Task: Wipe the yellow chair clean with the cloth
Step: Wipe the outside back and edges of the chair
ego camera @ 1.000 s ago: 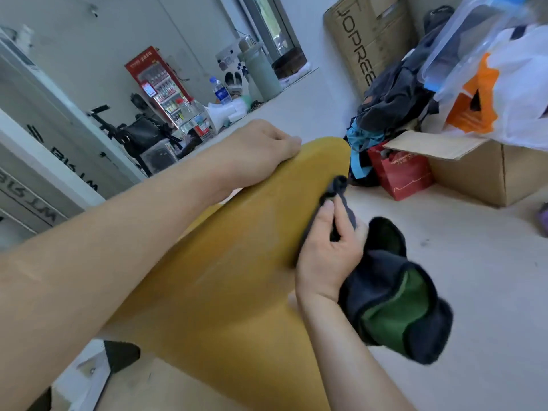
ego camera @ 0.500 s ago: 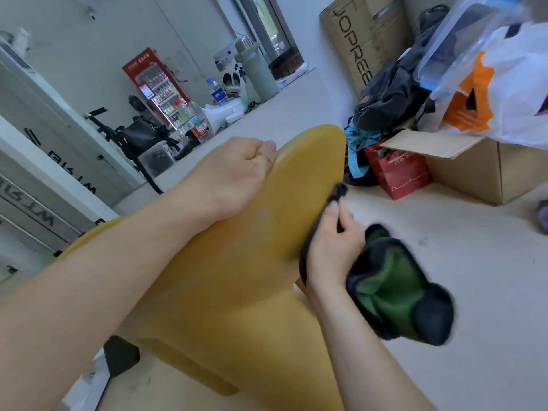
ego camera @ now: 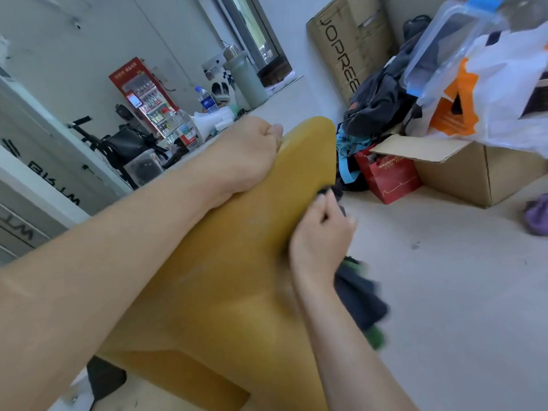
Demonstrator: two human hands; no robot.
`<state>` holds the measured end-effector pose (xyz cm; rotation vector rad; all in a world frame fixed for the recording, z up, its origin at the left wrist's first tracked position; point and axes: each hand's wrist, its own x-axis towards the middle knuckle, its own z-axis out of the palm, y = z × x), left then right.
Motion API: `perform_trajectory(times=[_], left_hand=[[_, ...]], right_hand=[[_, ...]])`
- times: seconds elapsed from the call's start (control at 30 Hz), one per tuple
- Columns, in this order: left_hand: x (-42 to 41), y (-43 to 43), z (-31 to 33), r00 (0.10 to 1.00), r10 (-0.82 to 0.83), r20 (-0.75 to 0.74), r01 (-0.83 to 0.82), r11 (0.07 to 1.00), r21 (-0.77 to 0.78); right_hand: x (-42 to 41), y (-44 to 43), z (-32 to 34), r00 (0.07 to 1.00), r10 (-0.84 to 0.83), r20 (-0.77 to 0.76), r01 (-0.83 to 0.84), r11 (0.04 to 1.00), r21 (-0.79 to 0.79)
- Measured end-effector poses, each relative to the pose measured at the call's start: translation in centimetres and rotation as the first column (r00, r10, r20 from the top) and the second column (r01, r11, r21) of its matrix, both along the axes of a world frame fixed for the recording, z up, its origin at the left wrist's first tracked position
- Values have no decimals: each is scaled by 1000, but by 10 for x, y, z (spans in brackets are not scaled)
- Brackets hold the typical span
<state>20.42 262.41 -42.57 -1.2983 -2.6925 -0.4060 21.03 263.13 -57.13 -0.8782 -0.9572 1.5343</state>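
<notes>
Yellow chair (ego camera: 237,277), mid-frame, looks stiff, smooth and light: left hand (ego camera: 246,155) clasps its upper rim, right hand (ego camera: 317,232) clutches the soft cloth (ego camera: 358,298) against its side.

Bare forearms (ego camera: 118,262); bare left grip (ego camera: 246,152), right grip (ego camera: 320,235).

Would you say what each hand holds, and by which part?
Left hand grips the yellow chair at its edge; right hand holds the cloth near one end.
</notes>
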Motion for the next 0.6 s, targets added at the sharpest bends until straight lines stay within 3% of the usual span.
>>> perform_trajectory(times=[0.1, 0.17, 0.23, 0.3, 0.37, 0.43, 0.53, 0.6], left_hand=[[-5, 5, 3, 997, 7, 82, -9, 1000, 28], [-2, -4, 4, 990, 35, 140, -38, 999, 21], [0, -17, 6, 984, 62, 168, -61, 998, -11], [4, -31, 6, 977, 57, 207, -46, 997, -59], [3, -39, 3, 995, -27, 99, 42, 987, -157], [-1, -43, 3, 993, -116, -34, 108, 979, -174], [-9, -48, 0, 968, -215, 132, 216, 976, 4], [-11, -49, -1, 961, -219, 172, 216, 976, 38]], right_hand=[[13, -27, 45, 985, -145, -93, 170, 904, 392], [12, -27, 43, 975, -199, -97, 220, 836, 503], [-1, -7, 7, 980, -194, -41, 195, 904, 380], [-5, 4, -25, 999, 27, 20, -29, 996, 84], [-5, 1, -33, 984, 164, 62, -162, 986, -43], [2, -14, -5, 999, 30, 40, -37, 984, 174], [11, -35, 37, 975, -200, -99, 220, 796, 564], [9, -29, 31, 962, -250, -114, 267, 756, 598]])
